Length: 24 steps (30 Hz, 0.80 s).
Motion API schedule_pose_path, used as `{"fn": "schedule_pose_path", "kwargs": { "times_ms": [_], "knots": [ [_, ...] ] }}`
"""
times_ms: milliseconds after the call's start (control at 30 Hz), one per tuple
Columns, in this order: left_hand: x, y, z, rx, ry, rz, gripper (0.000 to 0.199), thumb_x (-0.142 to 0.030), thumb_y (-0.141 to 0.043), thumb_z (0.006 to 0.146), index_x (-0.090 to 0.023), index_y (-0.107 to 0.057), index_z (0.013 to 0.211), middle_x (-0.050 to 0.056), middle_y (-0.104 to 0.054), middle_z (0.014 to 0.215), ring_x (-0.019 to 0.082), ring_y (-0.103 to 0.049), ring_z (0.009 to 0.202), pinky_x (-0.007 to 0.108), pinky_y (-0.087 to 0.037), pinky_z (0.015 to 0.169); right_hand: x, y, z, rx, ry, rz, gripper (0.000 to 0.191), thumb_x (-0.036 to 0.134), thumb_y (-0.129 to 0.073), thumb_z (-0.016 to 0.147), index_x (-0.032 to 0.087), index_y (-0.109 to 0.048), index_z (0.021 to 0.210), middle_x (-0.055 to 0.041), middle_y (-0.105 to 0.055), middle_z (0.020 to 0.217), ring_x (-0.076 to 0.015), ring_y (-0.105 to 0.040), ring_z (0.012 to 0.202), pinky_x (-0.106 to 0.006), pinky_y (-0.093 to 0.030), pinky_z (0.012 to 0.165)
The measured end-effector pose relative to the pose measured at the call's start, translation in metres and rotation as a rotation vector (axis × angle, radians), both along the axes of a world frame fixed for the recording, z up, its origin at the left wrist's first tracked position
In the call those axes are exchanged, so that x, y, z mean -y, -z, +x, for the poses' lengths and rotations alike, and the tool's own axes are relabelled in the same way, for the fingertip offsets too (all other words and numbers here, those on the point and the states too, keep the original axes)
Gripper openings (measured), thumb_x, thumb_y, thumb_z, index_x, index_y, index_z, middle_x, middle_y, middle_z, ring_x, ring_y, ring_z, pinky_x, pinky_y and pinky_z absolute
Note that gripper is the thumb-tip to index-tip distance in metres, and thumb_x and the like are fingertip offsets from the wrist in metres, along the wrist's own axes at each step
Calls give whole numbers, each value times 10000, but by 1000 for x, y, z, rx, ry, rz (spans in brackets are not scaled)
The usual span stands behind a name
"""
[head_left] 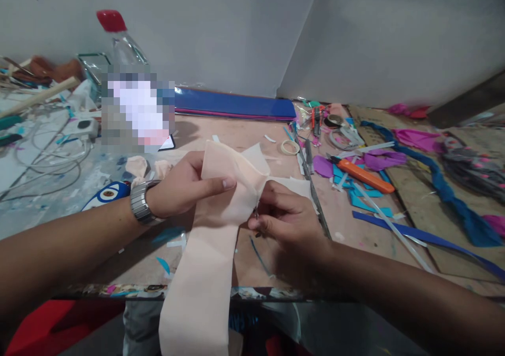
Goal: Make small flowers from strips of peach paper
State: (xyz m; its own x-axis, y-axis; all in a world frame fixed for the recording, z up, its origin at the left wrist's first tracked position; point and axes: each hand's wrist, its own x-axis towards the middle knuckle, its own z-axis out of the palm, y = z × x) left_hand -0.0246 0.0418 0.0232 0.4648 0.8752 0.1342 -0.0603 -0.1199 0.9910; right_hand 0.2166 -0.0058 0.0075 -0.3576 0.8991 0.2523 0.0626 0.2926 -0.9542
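A long pale peach strip [205,261], of cloth or crepe paper, hangs from my hands over the table's front edge. Its upper end is folded over into a loose loop. My left hand [183,185], with a metal watch at the wrist, grips the strip with the thumb flat on its front; the other fingers are behind it. My right hand [290,216] pinches the folded edge on the right side. A small dark bit shows at those fingertips, too small to make out. Another pale piece [294,186] lies behind my right hand.
An orange box cutter [365,176], a blue strip [426,243] and coloured scraps lie at right. A tape ring [290,146] sits behind my hands. Blue folded sheets [236,103] lie along the wall. At left are a red-capped bottle [128,48], cables and a charger [84,129].
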Motion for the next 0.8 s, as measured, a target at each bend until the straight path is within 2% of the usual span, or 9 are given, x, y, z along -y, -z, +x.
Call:
{"fn": "schedule_pose_path", "kwargs": {
  "times_ms": [167, 433, 667, 800],
  "knots": [
    [-1, 3, 0, -15, -13, 22, 219, -407, -839, 851, -199, -781, 885, 35, -710, 851, 161, -624, 750, 265, -514, 684, 0, 1, -1, -17, 17, -4, 252, 411, -910, 801, 234, -848, 970, -38, -660, 810, -204, -644, 817, -348, -578, 745],
    [2, 1, 1, -20, -9, 6, 242, -420, -833, 863, -195, -765, 916, 43, -710, 882, 166, -642, 782, 268, -532, 686, 8, -3, -5, -125, 33, -202, 243, 400, -921, 789, 238, -863, 961, -48, -639, 880, -180, -633, 814, -256, -539, 584],
    [1, 1, 2, -30, -23, 5, 276, -441, -840, 850, -186, -772, 929, 52, -723, 890, 168, -648, 782, 263, -540, 673, 7, -6, -5, -143, 26, -221, 205, 354, -929, 784, 228, -856, 929, -46, -629, 877, -174, -633, 817, -230, -490, 527],
    [1, 1, 2, -35, -23, 18, 257, -425, -847, 849, -185, -768, 893, 29, -708, 853, 146, -627, 751, 239, -524, 662, 6, -6, -5, -115, 23, -189, 182, 345, -915, 802, 217, -846, 910, -43, -632, 870, -170, -631, 816, -234, -501, 549]
  ]
}}
